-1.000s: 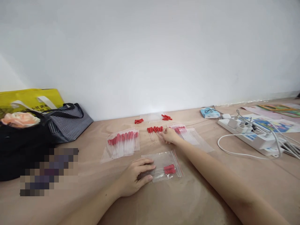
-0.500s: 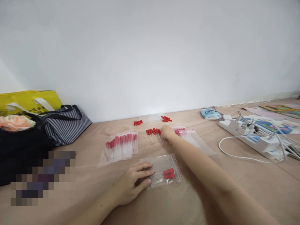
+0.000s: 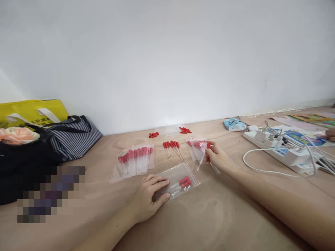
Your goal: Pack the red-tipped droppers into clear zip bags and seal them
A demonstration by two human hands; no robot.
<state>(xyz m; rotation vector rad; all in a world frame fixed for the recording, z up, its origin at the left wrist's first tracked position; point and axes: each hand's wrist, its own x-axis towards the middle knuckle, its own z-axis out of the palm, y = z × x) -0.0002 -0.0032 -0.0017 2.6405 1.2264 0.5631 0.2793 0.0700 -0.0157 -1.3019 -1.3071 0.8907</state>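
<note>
My left hand [image 3: 151, 195] lies with its fingers spread on the near end of a clear zip bag [image 3: 176, 171]. Red-bulbed droppers [image 3: 185, 181] are inside that bag. To the right, my right hand [image 3: 216, 156] pinches a clear zip bag [image 3: 203, 156], lifted off the table. A red bulb shows by its fingertips; whether a dropper is also held, I cannot tell. Behind it lies a bag of red-bulbed droppers [image 3: 195, 142], partly covered. Several loose droppers [image 3: 171, 144] lie in a row at the middle. Filled bags of droppers [image 3: 136, 157] overlap on the left.
Loose red bulbs [image 3: 154, 135] and more red bulbs [image 3: 185, 130] lie near the wall, with thin clear tubes between. At right are a power strip [image 3: 282, 155] with cables, a blue packet [image 3: 234, 124] and another person's hand [image 3: 330, 134]. Bags [image 3: 74, 139] stand at left.
My right hand has moved right from the loose droppers and now grips a clear bag, raised from where flat bags lay. The bag under my left hand has turned slightly.
</note>
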